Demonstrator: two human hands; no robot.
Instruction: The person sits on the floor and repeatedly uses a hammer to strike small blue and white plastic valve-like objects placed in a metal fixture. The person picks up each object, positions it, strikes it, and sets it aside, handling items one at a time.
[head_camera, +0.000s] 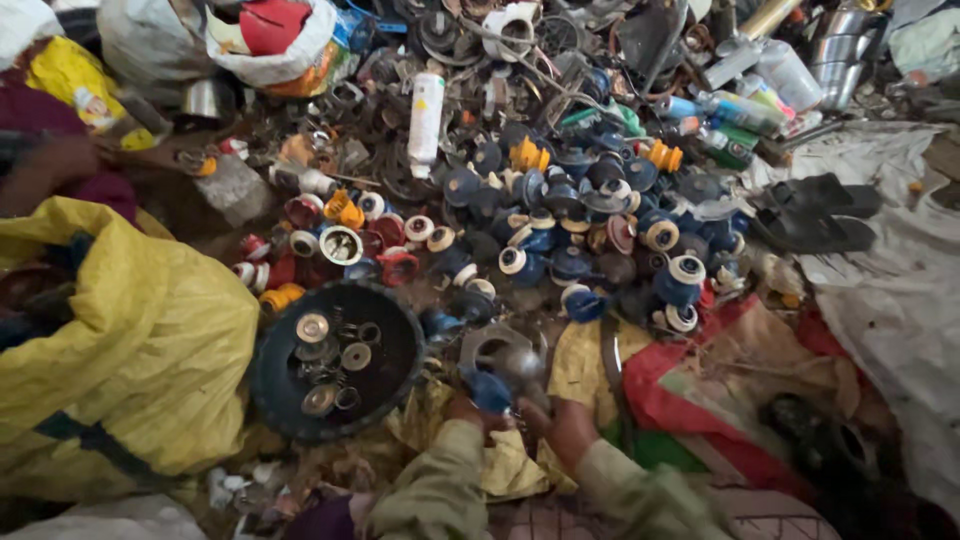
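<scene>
Low in the view, the left hand (468, 410) is closed around a small blue part (490, 390), and the right hand (568, 428) grips a grey metal piece (520, 365) just beside it; the 2 pieces meet between the hands, though blur hides how. Both sleeves are pale green. Just left of the hands lies a black round tray (275, 395) holding a few metal discs (313, 328). Beyond it spreads a heap of blue parts (580, 230) with red ones (385, 250) on the left. A yellow sack (140, 340) fills the left edge, a white bottle (425, 118) lies farther back, and black sandals (815, 215) sit right.
</scene>
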